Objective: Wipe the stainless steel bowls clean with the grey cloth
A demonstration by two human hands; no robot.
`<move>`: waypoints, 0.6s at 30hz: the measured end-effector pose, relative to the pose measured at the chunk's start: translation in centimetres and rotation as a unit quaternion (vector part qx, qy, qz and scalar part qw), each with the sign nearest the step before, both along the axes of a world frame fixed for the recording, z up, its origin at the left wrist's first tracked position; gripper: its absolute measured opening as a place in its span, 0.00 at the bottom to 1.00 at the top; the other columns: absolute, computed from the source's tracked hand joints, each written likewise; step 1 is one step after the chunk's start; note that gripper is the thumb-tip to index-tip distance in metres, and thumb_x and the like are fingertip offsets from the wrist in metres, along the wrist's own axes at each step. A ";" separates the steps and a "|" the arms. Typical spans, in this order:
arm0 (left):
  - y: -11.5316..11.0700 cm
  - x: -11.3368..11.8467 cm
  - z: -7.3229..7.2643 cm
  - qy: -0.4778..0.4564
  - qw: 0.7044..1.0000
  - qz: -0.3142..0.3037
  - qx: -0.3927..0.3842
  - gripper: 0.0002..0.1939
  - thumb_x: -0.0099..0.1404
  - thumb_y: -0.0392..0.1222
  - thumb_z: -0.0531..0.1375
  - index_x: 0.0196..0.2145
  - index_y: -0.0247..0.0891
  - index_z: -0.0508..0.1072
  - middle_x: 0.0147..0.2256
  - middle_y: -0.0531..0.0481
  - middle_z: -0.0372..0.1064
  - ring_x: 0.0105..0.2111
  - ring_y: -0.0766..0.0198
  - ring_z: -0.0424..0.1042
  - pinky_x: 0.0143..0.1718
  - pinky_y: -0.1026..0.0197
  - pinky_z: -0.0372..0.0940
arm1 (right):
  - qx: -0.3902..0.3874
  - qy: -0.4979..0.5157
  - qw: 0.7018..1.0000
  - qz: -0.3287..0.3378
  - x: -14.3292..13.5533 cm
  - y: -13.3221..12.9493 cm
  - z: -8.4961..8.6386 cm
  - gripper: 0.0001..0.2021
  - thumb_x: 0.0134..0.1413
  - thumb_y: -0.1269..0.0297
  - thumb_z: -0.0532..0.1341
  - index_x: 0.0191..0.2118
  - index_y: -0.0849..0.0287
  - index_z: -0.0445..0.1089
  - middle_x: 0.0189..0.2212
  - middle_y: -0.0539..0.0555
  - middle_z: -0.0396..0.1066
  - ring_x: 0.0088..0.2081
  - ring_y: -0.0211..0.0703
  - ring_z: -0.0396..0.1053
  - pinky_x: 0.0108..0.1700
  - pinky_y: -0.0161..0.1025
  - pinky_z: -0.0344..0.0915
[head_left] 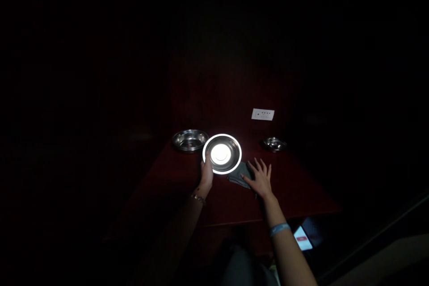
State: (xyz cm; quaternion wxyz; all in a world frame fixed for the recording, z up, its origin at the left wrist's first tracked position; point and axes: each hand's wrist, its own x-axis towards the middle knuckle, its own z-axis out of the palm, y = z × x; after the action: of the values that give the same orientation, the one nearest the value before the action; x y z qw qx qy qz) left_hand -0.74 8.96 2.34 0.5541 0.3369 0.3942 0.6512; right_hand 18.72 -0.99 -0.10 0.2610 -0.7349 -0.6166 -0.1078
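Note:
My left hand (pixel 207 175) grips the left rim of a round metal bowl (pixel 229 164), thumb over the edge. Bright light reflects from the bowl's inside and rim. Just right of it, my right hand (pixel 261 178) is spread with fingers apart, holding nothing, over the right edge of a folded grey-green cloth (pixel 239 175). Whether that hand touches the cloth I cannot tell. The cloth lies on the dark red table (pixel 221 210), partly behind the bowl.
A wider metal dish (pixel 190 140) stands at the back left, and a smaller one (pixel 274 144) at the back right. Behind is a white card or plate (pixel 262 114). A lit screen (pixel 303 238) shows below the table's front edge. Surroundings are very dark.

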 end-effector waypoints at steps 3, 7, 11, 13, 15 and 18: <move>0.0 0.1 -0.1 -0.002 1.000 -0.003 0.018 0.21 0.70 0.49 0.56 0.53 0.31 0.73 0.55 0.36 0.72 0.58 0.50 0.70 0.62 0.48 0.63 | 0.033 -0.029 0.997 0.062 -0.5 0.0 0.7 0.33 0.59 0.42 0.59 0.67 0.48 0.61 0.70 0.54 0.52 0.72 0.58 0.43 0.70 0.65 0.30; 0.1 0.2 -0.2 -0.004 0.999 -0.007 0.031 0.22 0.71 0.50 0.55 0.52 0.31 0.73 0.56 0.35 0.72 0.58 0.50 0.70 0.62 0.47 0.62 | -0.047 0.000 0.991 0.128 -1.0 0.2 0.4 0.25 0.62 0.44 0.58 0.61 0.43 0.68 0.64 0.51 0.65 0.68 0.55 0.52 0.69 0.67 0.29; 0.1 0.2 -0.2 -0.003 1.000 -0.012 0.021 0.22 0.71 0.50 0.55 0.53 0.30 0.73 0.56 0.33 0.71 0.59 0.49 0.70 0.62 0.47 0.62 | -0.062 0.027 0.988 0.140 -0.9 0.2 0.0 0.22 0.63 0.46 0.58 0.60 0.43 0.69 0.61 0.53 0.68 0.63 0.54 0.60 0.67 0.64 0.39; 0.1 0.2 -0.2 -0.007 1.000 -0.012 0.017 0.22 0.71 0.49 0.55 0.53 0.29 0.72 0.56 0.33 0.71 0.59 0.50 0.70 0.63 0.48 0.62 | -0.026 0.030 0.987 0.155 -0.8 0.1 0.2 0.24 0.60 0.46 0.62 0.60 0.46 0.69 0.60 0.55 0.69 0.61 0.55 0.61 0.65 0.59 0.48; 0.0 0.3 -0.1 -0.012 1.000 -0.012 0.017 0.22 0.71 0.49 0.55 0.54 0.29 0.72 0.56 0.34 0.71 0.58 0.50 0.70 0.62 0.50 0.62 | 0.005 0.039 0.985 0.170 -0.8 0.0 0.4 0.26 0.56 0.46 0.65 0.58 0.49 0.70 0.56 0.57 0.71 0.56 0.54 0.64 0.59 0.52 0.58; 0.0 0.3 -0.1 -0.013 1.000 -0.015 0.013 0.21 0.72 0.48 0.54 0.53 0.30 0.72 0.56 0.35 0.72 0.57 0.51 0.71 0.61 0.51 0.63 | 0.023 0.048 0.982 0.182 -0.8 0.0 0.6 0.20 0.56 0.47 0.66 0.49 0.53 0.73 0.48 0.57 0.73 0.48 0.51 0.67 0.51 0.46 0.63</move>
State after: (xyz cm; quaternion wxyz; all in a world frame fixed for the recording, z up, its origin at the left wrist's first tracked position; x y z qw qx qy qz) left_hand -0.47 8.94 2.28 0.5647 0.3413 0.3736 0.6520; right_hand 17.97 -1.00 0.49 0.3230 -0.6081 -0.7242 -0.0370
